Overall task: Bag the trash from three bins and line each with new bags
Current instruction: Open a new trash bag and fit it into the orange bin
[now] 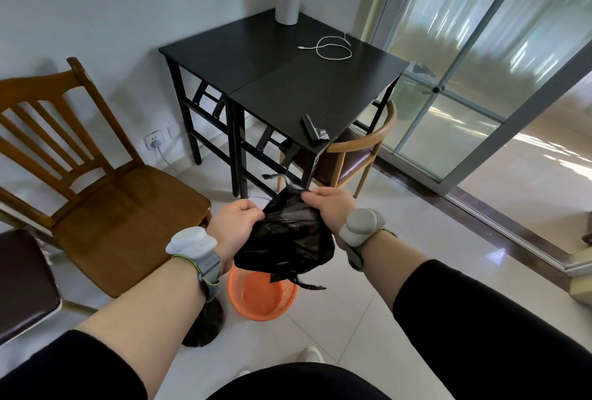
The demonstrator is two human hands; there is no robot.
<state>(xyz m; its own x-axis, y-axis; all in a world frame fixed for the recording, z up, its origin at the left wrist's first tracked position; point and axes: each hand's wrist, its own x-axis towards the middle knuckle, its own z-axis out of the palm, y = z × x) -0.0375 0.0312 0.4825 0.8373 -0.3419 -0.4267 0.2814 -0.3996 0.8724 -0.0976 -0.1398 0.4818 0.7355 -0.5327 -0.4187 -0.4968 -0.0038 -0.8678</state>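
A crumpled black trash bag [288, 239] hangs in the air between both hands, above an orange mesh bin [261, 298] that stands unlined on the tiled floor. My left hand [235, 223] grips the bag's left edge, and my right hand [330, 205] pinches its upper right edge. Thin black handle strips dangle from the bag's top and bottom. A filled black trash bag [205, 324] sits on the floor just left of the bin, partly hidden behind my left forearm. A roll of black bags [312, 130] lies on the near corner of the table.
A black table [256, 56] stands ahead with a white cable [333, 47] and a grey cylinder [288, 5] on it. A wooden chair [105, 201] stands to the left, a round-backed chair [355, 156] under the table's right side. Glass sliding doors [480, 63] run along the right.
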